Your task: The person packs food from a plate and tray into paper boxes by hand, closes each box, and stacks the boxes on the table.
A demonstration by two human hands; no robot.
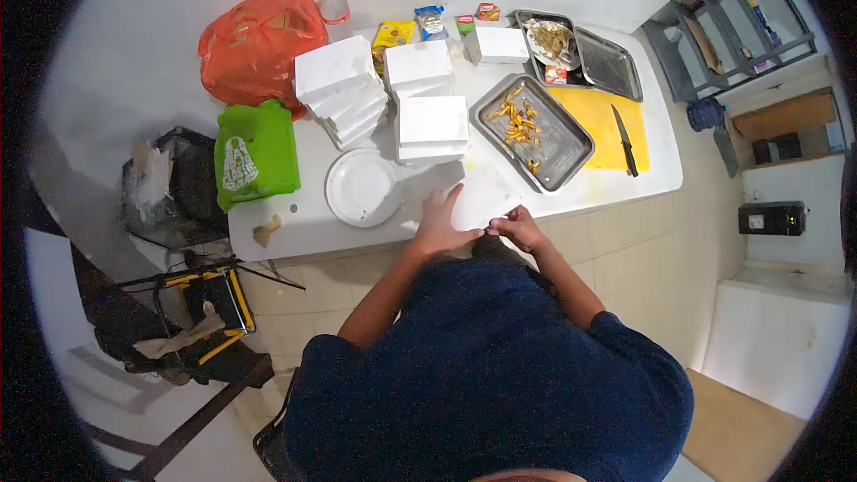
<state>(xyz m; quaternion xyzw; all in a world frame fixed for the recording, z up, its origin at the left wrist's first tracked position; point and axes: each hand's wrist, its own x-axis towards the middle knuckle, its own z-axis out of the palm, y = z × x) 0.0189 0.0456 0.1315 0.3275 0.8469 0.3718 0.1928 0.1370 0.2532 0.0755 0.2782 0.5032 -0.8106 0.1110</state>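
My left hand (437, 225) is at the table's front edge, with fingers spread and thumb pointing right. Beside it, my right hand (520, 230) has its fingers pinched together near the left thumb; what they hold is too small to make out. A pale flat surface (485, 199) lies between the hands, hard to tell from the white tabletop. Behind my left hand is a stack of white boxes (433, 122), and a white plate (363, 186) lies to its left. Beyond my right hand, a metal tray (561, 141) holds several yellow-brown food pieces.
A knife (625, 139) lies on a yellow board (580, 114) at the right. Another tray (609, 63), a plate of food (552, 41) and small packets stand behind. More white boxes (335, 71), a red bag (259, 45) and a green bag (268, 152) are at the left.
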